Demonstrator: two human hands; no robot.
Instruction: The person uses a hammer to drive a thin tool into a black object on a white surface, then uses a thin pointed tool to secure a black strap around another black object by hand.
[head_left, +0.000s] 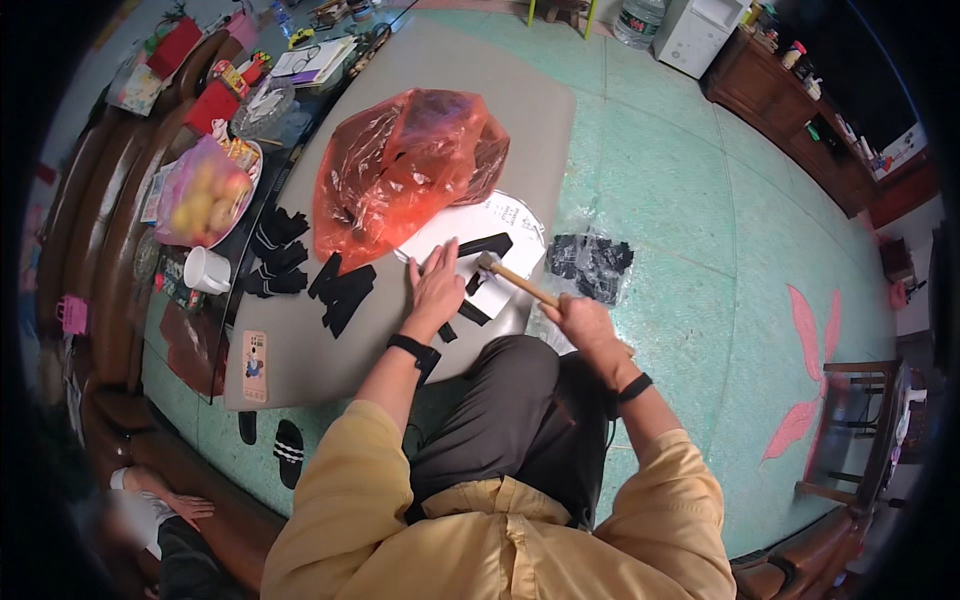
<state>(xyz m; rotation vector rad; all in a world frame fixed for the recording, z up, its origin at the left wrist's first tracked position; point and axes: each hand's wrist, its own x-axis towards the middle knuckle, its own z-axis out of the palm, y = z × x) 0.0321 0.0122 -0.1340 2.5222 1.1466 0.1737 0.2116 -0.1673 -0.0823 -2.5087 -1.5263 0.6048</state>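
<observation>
My right hand (586, 322) is closed on the wooden handle of a hammer (525, 285). The hammer's head rests over black pieces on a white board (456, 226) that bears writing. My left hand (437, 289) lies on the board's left part with the fingers stretched out; whether something is under them is hidden. A long black strip (487, 244) lies just beyond the hammer's head, and another black strip (474, 313) is at the near edge. To the left are loose black strips (346, 300) and banded black bundles (277, 255). A red plastic bag (420, 165) partly covers the board.
The grey padded surface (315, 367) carries a phone-like case (255, 364). Left of it, a glass table holds a white mug (207, 270) and a bag of fruit (206, 195). A clear bag of black pieces (590, 264) lies at right. Another person's hand (191, 506) shows lower left.
</observation>
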